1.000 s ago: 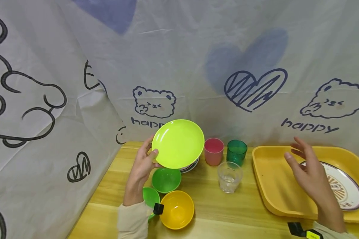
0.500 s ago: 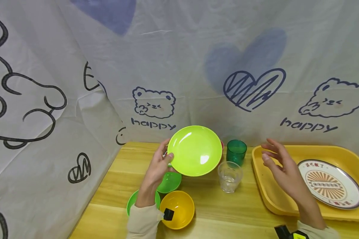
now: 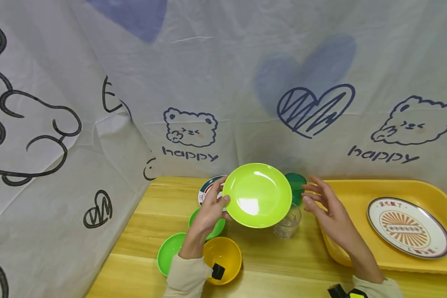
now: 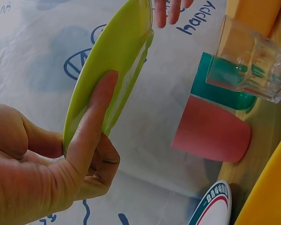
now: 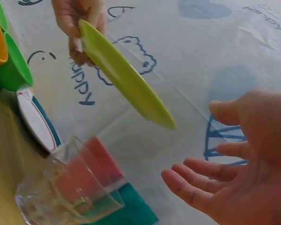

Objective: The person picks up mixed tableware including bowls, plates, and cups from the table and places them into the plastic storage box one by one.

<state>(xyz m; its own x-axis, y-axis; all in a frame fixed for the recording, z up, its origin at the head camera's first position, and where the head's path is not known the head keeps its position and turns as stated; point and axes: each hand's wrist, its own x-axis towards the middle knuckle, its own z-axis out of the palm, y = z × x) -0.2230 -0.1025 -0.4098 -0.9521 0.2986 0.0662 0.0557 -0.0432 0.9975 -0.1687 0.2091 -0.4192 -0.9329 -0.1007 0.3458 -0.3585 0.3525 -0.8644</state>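
Observation:
My left hand (image 3: 208, 213) grips a lime-green plate (image 3: 258, 194) by its left rim, thumb on the top face and fingers underneath. The plate is held up above the table, tilted so its face shows in the head view. To its right, my right hand (image 3: 329, 213) hovers with fingers spread and nothing in it, a short gap from the plate in the right wrist view. Behind the plate are a clear glass (image 3: 287, 223) and a teal cup (image 3: 296, 186), partly covered. A pink cup (image 4: 210, 131) shows in the left wrist view but is hidden in the head view.
A yellow tray (image 3: 342, 244) on the right bears a white patterned plate (image 3: 409, 227). Left on the wooden table (image 3: 134, 244) stand two green bowls (image 3: 169, 252) and a yellow bowl (image 3: 227, 258). A dark-rimmed plate (image 3: 208, 188) lies behind them, before the cloth backdrop (image 3: 246, 82).
My left hand has carried the lime-green plate rightward and slightly down, over the cups. My right hand has moved left, away from above the tray, toward the plate.

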